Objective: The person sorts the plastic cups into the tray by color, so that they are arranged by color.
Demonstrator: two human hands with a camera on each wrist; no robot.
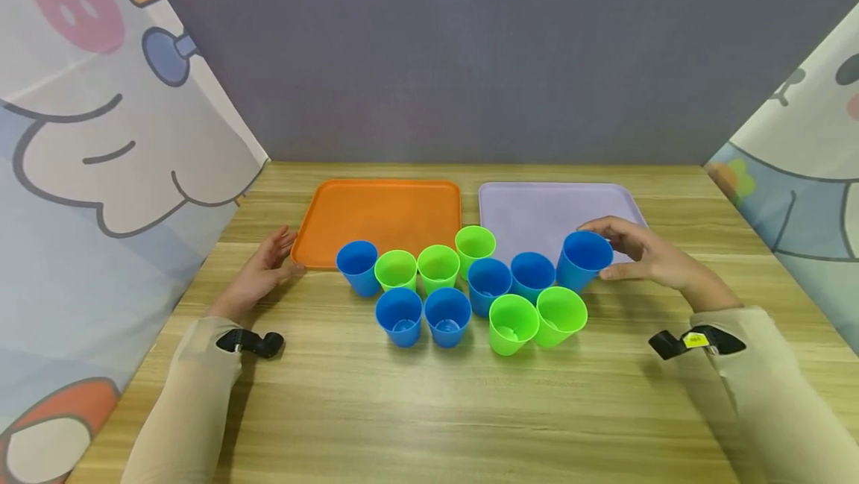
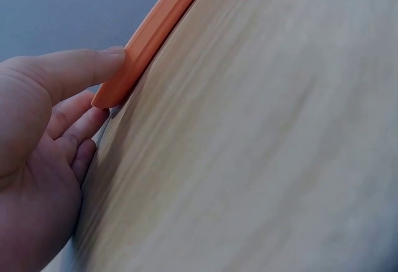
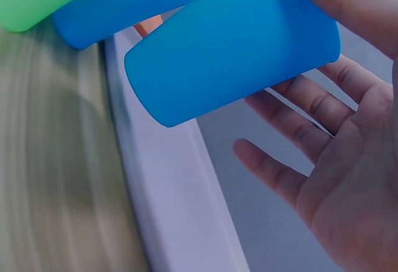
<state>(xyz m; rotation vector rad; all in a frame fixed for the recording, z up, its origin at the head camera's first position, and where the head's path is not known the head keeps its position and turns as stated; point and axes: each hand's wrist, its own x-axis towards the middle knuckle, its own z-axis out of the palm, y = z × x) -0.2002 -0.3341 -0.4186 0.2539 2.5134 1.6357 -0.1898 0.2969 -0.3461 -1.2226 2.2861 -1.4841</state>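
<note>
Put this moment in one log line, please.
Left hand: at orange tray | Right hand: holds blue cup | Nearby: lilac tray, green cups

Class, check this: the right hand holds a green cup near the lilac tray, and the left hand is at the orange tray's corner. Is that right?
Only the colour is wrong: the right hand holds a blue cup near the lilac tray, as the right wrist view shows. The left hand is at a corner of the orange tray.
</note>
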